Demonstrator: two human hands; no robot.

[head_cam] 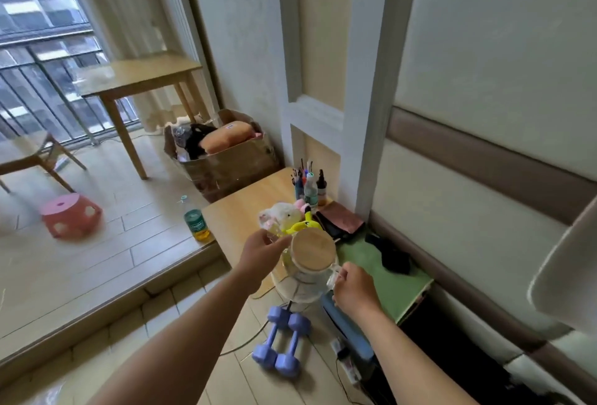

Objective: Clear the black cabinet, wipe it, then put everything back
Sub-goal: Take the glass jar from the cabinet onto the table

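Head view. Right hand (353, 288) grips the glass jug (307, 280) by its side handle. Left hand (261, 256) curls against the neck beside the wooden lid (312, 251), probably to steady the weight. Jug hangs between the wooden worktop (239, 211) and the black cabinet (452, 349), whose green top (387, 285) carries a dark item (392, 254).

Daylit window (38, 33) with railing; wooden table (139, 73); pink stool (71, 215) on tiled floor (97, 253).
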